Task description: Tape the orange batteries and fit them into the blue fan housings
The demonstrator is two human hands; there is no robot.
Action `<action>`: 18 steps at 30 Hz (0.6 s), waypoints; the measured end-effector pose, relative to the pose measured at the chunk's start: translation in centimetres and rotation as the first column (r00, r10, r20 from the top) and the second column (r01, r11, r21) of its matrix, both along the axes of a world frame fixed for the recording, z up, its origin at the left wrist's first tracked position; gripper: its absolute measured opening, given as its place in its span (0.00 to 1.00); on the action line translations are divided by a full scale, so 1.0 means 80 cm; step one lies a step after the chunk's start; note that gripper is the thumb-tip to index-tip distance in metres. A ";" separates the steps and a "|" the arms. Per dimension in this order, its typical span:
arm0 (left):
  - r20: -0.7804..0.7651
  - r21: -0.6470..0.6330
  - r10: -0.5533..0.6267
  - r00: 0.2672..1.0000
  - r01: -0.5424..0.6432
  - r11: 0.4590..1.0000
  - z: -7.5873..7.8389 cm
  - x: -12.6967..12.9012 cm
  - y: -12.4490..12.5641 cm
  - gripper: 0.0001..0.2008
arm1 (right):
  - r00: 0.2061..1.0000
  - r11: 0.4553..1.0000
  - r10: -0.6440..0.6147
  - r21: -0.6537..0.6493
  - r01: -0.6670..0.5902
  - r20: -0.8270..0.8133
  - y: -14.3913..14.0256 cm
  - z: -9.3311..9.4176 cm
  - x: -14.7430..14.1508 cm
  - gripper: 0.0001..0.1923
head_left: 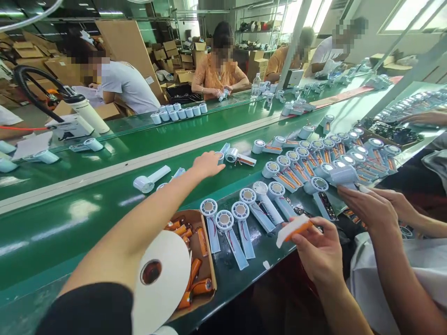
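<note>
Orange battery (296,228) pinched in right hand (319,253); left hand (206,164) touching one fan part (220,157).

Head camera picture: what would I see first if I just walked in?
Probably the long green belt, running across the whole room. Next, rows of little white fan parts lie near its front edge, with a big white paper roll beside a tray of orange batteries. The left hand reaches out over the belt, and the right hand holds an orange-and-white piece.
</note>
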State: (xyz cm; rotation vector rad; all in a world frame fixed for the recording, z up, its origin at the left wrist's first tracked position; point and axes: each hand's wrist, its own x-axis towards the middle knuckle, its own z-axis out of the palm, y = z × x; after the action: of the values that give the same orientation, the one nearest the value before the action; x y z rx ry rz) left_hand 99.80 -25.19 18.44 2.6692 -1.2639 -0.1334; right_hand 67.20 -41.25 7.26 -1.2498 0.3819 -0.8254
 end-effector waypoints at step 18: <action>-0.090 0.452 -0.102 0.991 0.132 0.882 -0.068 0.090 0.010 0.25 | 0.946 0.837 0.299 -0.509 -0.199 0.123 -0.051 0.108 0.181 0.25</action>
State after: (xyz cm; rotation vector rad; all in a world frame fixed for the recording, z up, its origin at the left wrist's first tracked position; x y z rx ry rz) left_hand 106.99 -24.36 13.01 2.9317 -1.5343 -0.6016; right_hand 81.70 -45.30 15.87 -1.6317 -0.1727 -0.8364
